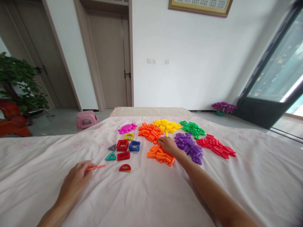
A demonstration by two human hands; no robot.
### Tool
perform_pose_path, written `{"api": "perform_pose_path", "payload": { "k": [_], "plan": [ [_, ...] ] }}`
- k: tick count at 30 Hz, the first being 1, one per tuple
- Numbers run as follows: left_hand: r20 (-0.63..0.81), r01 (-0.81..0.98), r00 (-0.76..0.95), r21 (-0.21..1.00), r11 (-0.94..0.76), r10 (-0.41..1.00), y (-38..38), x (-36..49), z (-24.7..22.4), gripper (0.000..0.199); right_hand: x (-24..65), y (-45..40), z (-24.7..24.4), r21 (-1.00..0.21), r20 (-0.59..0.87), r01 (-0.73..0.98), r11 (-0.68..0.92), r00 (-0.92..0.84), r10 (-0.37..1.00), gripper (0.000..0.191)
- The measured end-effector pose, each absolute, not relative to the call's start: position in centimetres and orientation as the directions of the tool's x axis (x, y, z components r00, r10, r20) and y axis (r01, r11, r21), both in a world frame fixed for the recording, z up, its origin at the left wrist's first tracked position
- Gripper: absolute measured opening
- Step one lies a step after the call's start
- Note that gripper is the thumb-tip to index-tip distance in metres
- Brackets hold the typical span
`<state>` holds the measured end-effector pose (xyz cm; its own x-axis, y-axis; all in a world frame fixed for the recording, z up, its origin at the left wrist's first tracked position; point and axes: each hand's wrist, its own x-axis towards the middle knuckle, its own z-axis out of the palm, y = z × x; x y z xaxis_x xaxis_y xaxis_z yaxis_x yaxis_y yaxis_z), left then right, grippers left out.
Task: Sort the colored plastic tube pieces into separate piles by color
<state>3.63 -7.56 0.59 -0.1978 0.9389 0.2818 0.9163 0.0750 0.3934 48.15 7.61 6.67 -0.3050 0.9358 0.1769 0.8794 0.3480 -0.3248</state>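
Note:
My left hand point(78, 176) is closed around one end of a thin orange stick point(96, 167), which points right over the cloth. My right hand point(167, 143) reaches forward between two piles, an orange pile point(149, 131) behind it and another orange pile point(161, 155) in front. Its fingers are bent down among the orange pieces, and the fingertips are partly hidden, so what they pinch is unclear. Beside that wrist lies a purple pile point(188, 146) of plastic pieces. A single yellow piece point(166, 134) lies just beyond the knuckles.
Yellow pieces point(167, 125), green pieces point(193, 128) and red pieces point(216, 146) form piles farther off. Left of centre are red square frames point(122, 145), blue frames point(134, 146), a teal triangle point(110, 156), a red half-ring point(125, 168) and a pink candy-shaped piece point(127, 128). Pale cloth point(146, 198) covers the table.

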Motion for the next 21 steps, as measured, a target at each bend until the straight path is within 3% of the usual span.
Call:
{"api": "perform_pose_path", "payload": {
  "k": [5, 8, 14, 21],
  "plan": [
    [0.287, 0.915, -0.197, 0.396, 0.071, 0.938, -7.6, 3.7, 0.6, 0.031, 49.2, 7.8, 7.2, -0.431, 0.095, 0.83, 0.353, -0.348, 0.933, 0.026],
    [0.292, 0.918, -0.198, 0.391, 0.073, 0.936, -7.5, 3.6, 0.4, 0.033, 49.5, 9.0, 7.7, -0.492, 0.125, 0.803, 0.336, -0.316, 0.94, 0.028],
    [0.292, 0.92, -0.185, 0.386, 0.061, 0.938, -7.4, 3.4, 0.4, 0.032, 47.8, 11.6, 7.8, -0.506, 0.038, 0.782, 0.365, -0.402, 0.915, 0.026],
    [0.275, 0.901, -0.207, 0.428, 0.073, 0.939, -7.5, 3.6, 0.7, 0.03, 47.4, 9.5, 8.7, -0.521, 0.226, 0.786, 0.334, -0.25, 0.941, 0.027]
  ]
}}
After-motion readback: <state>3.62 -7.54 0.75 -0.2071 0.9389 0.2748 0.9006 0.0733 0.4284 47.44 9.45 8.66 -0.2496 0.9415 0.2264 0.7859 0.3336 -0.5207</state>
